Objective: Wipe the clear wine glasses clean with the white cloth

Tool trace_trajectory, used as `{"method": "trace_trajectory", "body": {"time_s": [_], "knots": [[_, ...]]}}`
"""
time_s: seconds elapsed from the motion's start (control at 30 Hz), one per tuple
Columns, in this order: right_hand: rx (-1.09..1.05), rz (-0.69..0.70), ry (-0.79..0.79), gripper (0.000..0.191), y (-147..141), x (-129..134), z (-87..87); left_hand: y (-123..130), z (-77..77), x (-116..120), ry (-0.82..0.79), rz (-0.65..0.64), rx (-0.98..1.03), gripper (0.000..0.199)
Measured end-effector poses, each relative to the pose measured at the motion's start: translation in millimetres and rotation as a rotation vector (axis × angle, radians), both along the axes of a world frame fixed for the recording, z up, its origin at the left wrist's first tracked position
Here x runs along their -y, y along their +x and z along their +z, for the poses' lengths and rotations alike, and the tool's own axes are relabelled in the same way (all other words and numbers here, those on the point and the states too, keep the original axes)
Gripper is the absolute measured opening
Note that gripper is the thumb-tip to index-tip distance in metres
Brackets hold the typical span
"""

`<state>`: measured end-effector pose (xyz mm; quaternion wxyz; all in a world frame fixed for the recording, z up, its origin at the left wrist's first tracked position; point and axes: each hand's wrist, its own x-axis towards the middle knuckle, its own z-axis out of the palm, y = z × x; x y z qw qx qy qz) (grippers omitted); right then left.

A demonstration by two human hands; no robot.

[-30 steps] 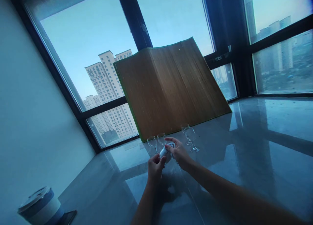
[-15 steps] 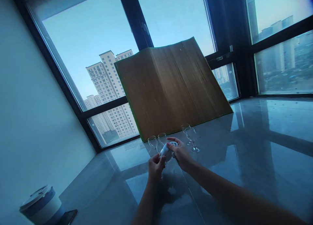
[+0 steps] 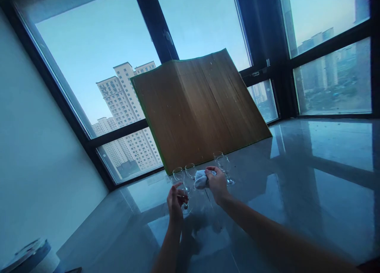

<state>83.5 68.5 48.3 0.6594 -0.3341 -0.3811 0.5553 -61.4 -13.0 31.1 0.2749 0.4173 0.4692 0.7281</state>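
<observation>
My left hand (image 3: 175, 203) has its fingers curled around the bowl of a clear stemmed glass (image 3: 186, 206). This glass is upright, its foot at or close to the shiny grey surface. To its right, my right hand (image 3: 217, 184) pinches a bunched white cloth (image 3: 201, 179), held apart from the glass. Just beyond my left hand stand two more stemmed glasses, one at the left (image 3: 178, 173) and one beside it (image 3: 190, 170). Behind my right hand are another glass (image 3: 223, 164) and one farther back (image 3: 217, 154), partly overlapped.
A large brown folded panel (image 3: 202, 110) with green edging leans against the dark-framed windows behind the glasses. A lidded cylindrical container (image 3: 38, 259) sits at the lower left, beside a dark flat object (image 3: 73, 270). A pale wall (image 3: 38, 154) borders the left side.
My hands have parted. The left, with the glass, moved left and down, while the cloth came off the glass in my right hand. The camera view has shifted slightly right.
</observation>
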Motion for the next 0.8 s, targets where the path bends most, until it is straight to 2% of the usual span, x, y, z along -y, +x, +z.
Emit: {"method": "trace_trajectory", "body": {"time_s": [0.17, 0.3, 0.4, 0.53, 0.7, 0.8], "knots": [[0.341, 0.062, 0.162, 0.026, -15.9, 9.2, -17.0, -4.4, 8.6, -0.1, 0.165, 0.041, 0.087, 0.062], [0.441, 0.213, 0.322, 0.023, -29.0, 21.6, -31.0, -7.4, 9.0, -2.1, 0.134, 0.122, 0.113, 0.064], [0.452, 0.232, 0.394, 0.023, -28.8, 25.6, -32.5, -9.0, 5.7, -3.8, 0.087, 0.180, 0.026, 0.067], [0.417, 0.187, 0.362, 0.032, -25.7, 23.7, -26.9, -8.5, -0.8, -6.3, 0.038, 0.145, -0.051, 0.070], [0.216, 0.462, 0.194, 0.056, -34.3, 20.6, -29.1, -3.8, -5.6, -10.9, -0.011, 0.124, -0.089, 0.077], [0.142, 0.515, 0.116, 0.064, -38.6, 19.6, -33.4, 1.6, -5.9, -13.1, 0.026, 0.102, -0.082, 0.078]]}}
